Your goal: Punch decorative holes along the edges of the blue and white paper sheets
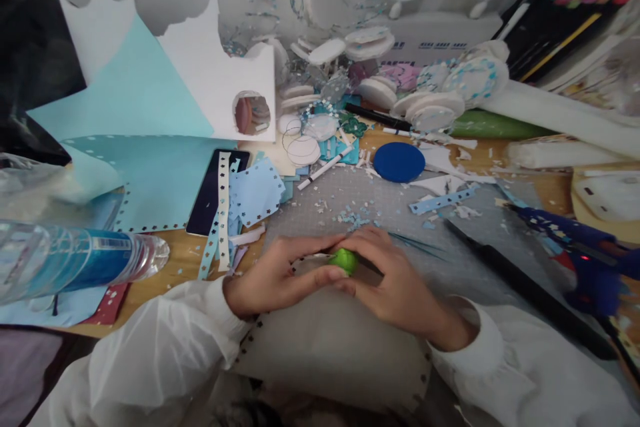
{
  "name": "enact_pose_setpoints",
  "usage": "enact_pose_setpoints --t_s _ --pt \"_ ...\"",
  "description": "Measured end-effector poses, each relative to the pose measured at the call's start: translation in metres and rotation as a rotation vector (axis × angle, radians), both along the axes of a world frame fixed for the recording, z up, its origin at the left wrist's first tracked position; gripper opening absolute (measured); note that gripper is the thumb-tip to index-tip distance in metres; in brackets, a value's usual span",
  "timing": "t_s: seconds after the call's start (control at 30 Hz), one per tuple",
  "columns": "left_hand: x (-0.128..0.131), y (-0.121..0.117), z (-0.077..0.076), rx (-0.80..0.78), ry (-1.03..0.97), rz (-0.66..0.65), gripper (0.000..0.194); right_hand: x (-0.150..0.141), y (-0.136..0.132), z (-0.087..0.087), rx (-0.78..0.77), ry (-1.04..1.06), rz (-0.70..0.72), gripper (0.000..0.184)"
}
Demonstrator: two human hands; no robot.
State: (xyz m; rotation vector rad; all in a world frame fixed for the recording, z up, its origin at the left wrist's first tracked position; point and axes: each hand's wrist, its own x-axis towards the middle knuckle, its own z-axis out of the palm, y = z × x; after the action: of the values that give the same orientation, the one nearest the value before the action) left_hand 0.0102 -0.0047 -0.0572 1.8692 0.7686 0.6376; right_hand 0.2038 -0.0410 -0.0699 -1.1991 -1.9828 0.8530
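Note:
Held between my two hands, just above the near edge of the mat, is a small bright green paper punch (346, 260). My left hand (290, 271) is closed on it from the left, with the thumb against its near side. From the other side my right hand (387, 273) wraps round it, fingers over the far side and thumb beneath. A pale paper sheet (335, 347) with punched flower- or star-shaped holes along its edges reaches from the punch toward my body. Its far edge is partly hidden by my hands.
Paper bits (357, 217) lie on the grey cutting mat (320, 210). To the right are tweezers (417, 245), a black stick-like tool (530, 287) and a blue glue gun (570, 240). Leftward are a water bottle (85, 263), a phone (205, 197) and punched paper. White discs (370, 43) crowd the back.

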Motion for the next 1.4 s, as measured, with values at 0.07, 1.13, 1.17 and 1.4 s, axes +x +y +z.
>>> enact_pose_setpoints --t_s 0.07,1.13,1.17,1.4 --pt "-0.001 0.001 -0.002 -0.002 0.013 0.020 0.036 0.003 -0.001 0.002 -0.006 -0.003 0.002 0.021" --pt "-0.005 -0.002 -0.007 0.010 0.159 0.180 0.015 0.017 0.002 0.007 0.053 -0.096 -0.002 0.035" --pt "-0.005 -0.002 -0.006 0.009 0.155 0.180 0.014 0.017 0.002 0.007 0.052 -0.095 -0.005 0.035" --pt "-0.005 -0.003 -0.005 0.056 0.115 0.147 0.014 0.016 -0.001 0.000 -0.110 -0.077 0.057 0.042"
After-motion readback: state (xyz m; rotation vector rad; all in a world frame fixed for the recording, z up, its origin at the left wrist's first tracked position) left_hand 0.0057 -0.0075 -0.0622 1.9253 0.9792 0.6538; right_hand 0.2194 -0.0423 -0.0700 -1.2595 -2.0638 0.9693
